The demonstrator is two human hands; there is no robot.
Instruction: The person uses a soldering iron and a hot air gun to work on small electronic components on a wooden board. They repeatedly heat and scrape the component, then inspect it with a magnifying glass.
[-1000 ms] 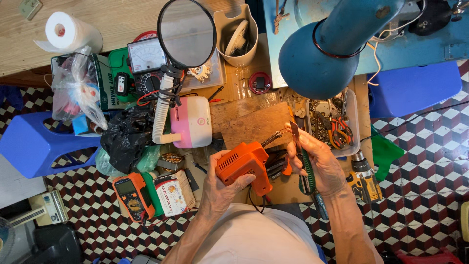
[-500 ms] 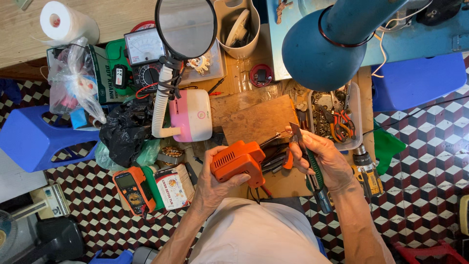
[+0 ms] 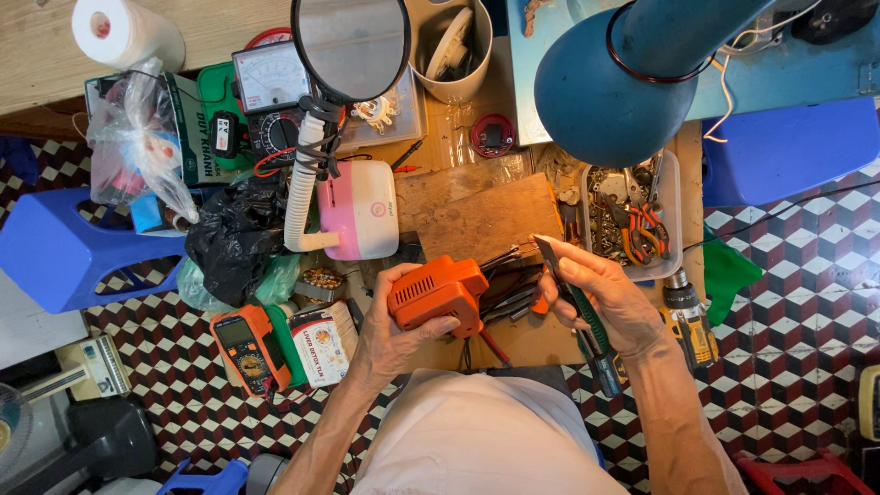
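The left hand (image 3: 396,325) grips an orange soldering gun (image 3: 438,295), a blocky plastic body with vent slits and dark metal prongs jutting right, held low above the cluttered tabletop (image 3: 477,220). The right hand (image 3: 612,302) is closed around a green-handled utility knife (image 3: 576,307), blade tip just beside the prongs.
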